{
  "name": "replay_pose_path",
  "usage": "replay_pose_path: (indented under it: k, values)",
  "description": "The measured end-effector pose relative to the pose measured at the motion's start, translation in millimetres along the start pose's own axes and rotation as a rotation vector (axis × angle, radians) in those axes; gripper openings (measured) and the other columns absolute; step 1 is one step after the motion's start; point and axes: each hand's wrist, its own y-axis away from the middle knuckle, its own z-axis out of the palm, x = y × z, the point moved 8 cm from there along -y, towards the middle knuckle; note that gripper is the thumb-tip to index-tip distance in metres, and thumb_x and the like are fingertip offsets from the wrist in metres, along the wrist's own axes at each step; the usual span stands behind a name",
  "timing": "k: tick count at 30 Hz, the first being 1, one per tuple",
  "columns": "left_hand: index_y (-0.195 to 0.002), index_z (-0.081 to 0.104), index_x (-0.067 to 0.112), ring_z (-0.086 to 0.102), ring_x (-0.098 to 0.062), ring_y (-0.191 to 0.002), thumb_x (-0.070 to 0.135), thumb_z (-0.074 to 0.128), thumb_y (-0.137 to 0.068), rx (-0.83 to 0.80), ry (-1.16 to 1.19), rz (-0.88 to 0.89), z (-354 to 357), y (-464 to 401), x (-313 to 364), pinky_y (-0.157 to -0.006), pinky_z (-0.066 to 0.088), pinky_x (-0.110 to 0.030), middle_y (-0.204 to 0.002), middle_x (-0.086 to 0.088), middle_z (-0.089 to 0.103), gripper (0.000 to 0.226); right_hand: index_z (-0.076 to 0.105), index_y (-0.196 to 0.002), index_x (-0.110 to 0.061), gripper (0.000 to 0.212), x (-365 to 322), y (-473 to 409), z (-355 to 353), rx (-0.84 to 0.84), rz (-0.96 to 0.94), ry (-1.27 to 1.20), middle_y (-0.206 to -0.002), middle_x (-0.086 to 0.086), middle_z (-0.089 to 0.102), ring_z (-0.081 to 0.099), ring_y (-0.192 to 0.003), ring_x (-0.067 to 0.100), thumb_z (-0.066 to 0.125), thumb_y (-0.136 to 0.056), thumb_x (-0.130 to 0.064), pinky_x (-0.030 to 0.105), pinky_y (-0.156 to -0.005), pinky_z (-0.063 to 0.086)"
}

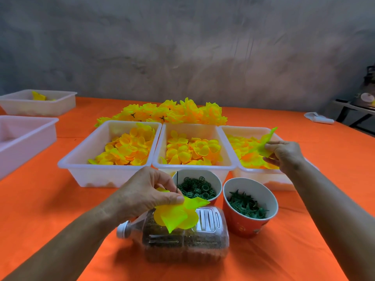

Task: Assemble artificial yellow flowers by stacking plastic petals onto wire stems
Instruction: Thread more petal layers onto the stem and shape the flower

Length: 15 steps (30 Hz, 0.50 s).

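above the right tray (227, 131), the right hand (284, 155) pinches a loose petal (264, 144), well apart from and up-right of the left hand (146, 191), which grips the upright wire stem (177, 180) with petals (178, 216) already on it.

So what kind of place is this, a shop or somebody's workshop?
Probably a small craft workshop, perhaps in a home. An orange-covered table holds white bins of yellow petals, cups of green parts and a pile of finished flowers, against a bare grey wall.
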Motion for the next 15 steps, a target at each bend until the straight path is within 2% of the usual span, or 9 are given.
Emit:
replay_pose_path:
  k: [4,7,10,13,15]
  values:
    - [-0.070,0.074,0.005,0.057,-0.048,-0.090,0.031,0.085,-0.057,-0.005,-0.004,-0.006,0,1,1,-0.082,0.048,-0.055,-0.087,-0.030,0.063,0.032,0.059,-0.077,-0.010,0.017,-7,11,10,-0.080,-0.028,-0.064,-0.067,0.007,0.064,0.064,-0.056,0.014,0.061,-0.084,0.006,0.020,-0.042,0.051]
    - [-0.071,0.074,0.007,0.056,-0.048,-0.093,0.031,0.085,-0.058,-0.004,-0.015,0.001,0,1,1,-0.082,0.049,-0.054,-0.087,-0.029,0.064,0.030,0.060,-0.079,-0.016,0.017,-14,26,30,-0.215,-0.083,-0.021,-0.057,-0.007,0.068,0.066,-0.054,0.004,0.062,-0.084,0.001,0.023,-0.056,0.050]
    - [-0.070,0.074,0.007,0.056,-0.047,-0.095,0.033,0.083,-0.056,-0.002,-0.014,0.003,0,1,2,-0.085,0.047,-0.055,-0.088,-0.027,0.065,0.031,0.065,-0.083,-0.016,0.014,-20,52,55,-0.384,-0.131,-0.010,-0.070,-0.006,0.072,0.069,-0.065,0.008,0.063,-0.081,-0.003,0.024,-0.064,0.050]
    - [-0.071,0.074,0.006,0.058,-0.046,-0.092,0.031,0.084,-0.057,-0.014,-0.022,-0.006,0,2,3,-0.083,0.049,-0.053,-0.087,-0.027,0.065,0.031,0.070,-0.088,-0.015,0.020,-25,81,75,-0.518,-0.147,-0.063,-0.078,-0.001,0.075,0.071,-0.072,0.013,0.068,-0.070,-0.006,0.020,-0.062,0.053]
    - [-0.071,0.074,0.005,0.059,-0.041,-0.083,0.029,0.088,-0.058,-0.032,-0.025,-0.013,0,2,4,-0.079,0.050,-0.049,-0.087,-0.026,0.066,0.030,0.071,-0.086,-0.015,0.025,-26,98,86,-0.570,-0.143,-0.070,-0.080,0.000,0.075,0.072,-0.073,0.014,0.069,-0.061,-0.012,0.019,-0.060,0.054]
